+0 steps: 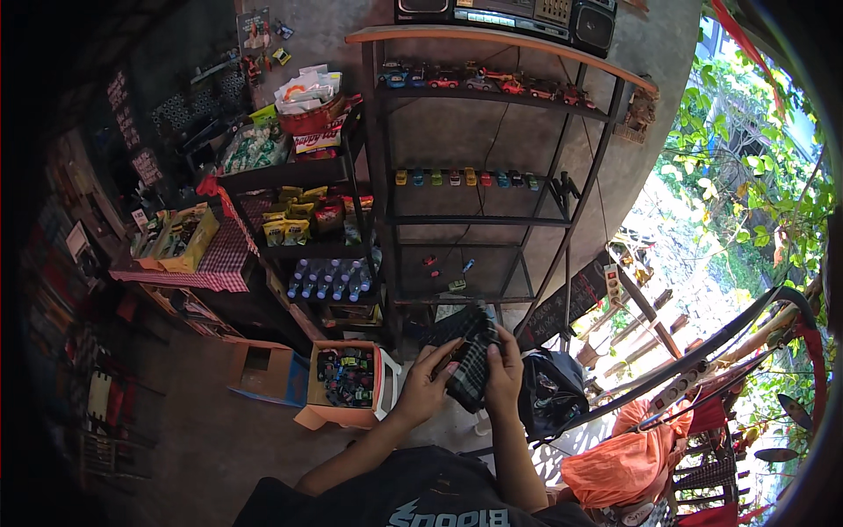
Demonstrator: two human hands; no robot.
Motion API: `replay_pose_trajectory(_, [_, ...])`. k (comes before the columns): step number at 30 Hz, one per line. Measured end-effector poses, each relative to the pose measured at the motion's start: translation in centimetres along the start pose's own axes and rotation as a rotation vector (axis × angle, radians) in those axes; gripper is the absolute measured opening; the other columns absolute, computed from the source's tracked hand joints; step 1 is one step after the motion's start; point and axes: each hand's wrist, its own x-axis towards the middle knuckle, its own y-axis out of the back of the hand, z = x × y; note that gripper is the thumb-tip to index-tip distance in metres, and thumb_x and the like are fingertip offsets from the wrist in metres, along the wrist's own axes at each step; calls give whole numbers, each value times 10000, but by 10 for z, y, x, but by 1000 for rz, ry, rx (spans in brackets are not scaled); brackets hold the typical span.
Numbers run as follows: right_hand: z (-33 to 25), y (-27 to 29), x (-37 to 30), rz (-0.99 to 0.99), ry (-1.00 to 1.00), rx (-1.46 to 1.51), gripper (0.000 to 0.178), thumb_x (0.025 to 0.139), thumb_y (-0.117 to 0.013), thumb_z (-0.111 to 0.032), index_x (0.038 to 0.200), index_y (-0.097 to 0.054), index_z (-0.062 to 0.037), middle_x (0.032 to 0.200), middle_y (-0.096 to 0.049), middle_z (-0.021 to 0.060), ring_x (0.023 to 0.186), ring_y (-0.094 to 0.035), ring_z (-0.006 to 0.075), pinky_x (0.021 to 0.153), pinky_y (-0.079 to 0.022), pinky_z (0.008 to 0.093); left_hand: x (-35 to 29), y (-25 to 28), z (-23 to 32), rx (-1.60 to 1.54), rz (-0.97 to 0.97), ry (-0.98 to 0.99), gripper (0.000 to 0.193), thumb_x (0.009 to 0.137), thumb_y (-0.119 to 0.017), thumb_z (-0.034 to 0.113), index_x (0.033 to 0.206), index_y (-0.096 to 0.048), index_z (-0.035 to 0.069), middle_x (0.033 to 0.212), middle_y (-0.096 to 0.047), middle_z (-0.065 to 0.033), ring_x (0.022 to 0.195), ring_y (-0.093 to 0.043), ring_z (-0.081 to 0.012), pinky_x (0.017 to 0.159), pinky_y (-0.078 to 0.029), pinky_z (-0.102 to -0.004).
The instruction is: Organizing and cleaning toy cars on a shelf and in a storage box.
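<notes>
A dark checkered cloth (472,373) is bunched up between my two hands, in front of the metal shelf rack (457,220). My left hand (425,383) grips its left side, with the fingers bent against the fabric. On the other side my right hand (504,364) pinches it, thumb uppermost. Whether the folds wrap some small thing cannot be made out. Beyond the hands, a few small toy cars (457,285) lie on the rack's low shelf. Rows of toy cars (470,178) line the middle shelf, and more stand on the top one.
An open cardboard box (332,419) of toy vehicles sits on the floor, beside another open box (268,373). Left of the rack, a dark stand holds snack packets (299,220) and bottles (329,281). A black bag (551,395) and orange cloth (615,461) are at right.
</notes>
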Motion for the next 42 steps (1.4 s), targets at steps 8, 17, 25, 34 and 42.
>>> replay_pose_trajectory(8, [-33,14,4,-36,158,-270,321,937,-487,-62,1248,-541,-1,1135,-606,102,1030,-568,157,934,-433,300,5,23,-1,348,-219,8,373,828,-685,38,1184,-574,12,1031,-593,-45,991,-575,-136,871,-443,-264])
replay_pose_trajectory(17, [-19,-21,-13,-380,149,-512,459,915,-501,-62,1364,-424,-16,1278,-538,232,1199,-533,341,1009,-393,364,13,22,-23,-159,207,147,315,838,-667,-17,1122,-532,-5,1035,-619,-80,982,-592,-118,845,-482,-248])
replay_pose_trajectory(25, [-24,-11,-8,-341,93,-469,495,909,-500,-19,1396,-423,-54,1299,-541,227,1224,-529,319,1010,-391,358,13,20,-6,-231,165,177,321,870,-658,4,1167,-538,-15,1025,-629,-61,951,-597,-101,842,-481,-230])
replay_pose_trajectory(34, [-53,-10,-13,-421,115,-485,604,881,-539,-43,1446,-326,-25,1384,-466,227,1309,-449,317,1067,-329,355,11,16,-20,-308,-20,245,331,850,-648,-16,1164,-552,18,1089,-607,-40,1027,-565,-97,892,-459,-247])
replay_pose_trajectory(42, [-55,-21,-27,-397,348,-729,720,829,-564,-18,1462,-225,35,1512,-216,283,1391,-263,425,1120,-258,430,28,8,0,-378,40,185,287,883,-552,-67,1158,-540,13,1069,-608,-48,1021,-569,-103,897,-444,-230])
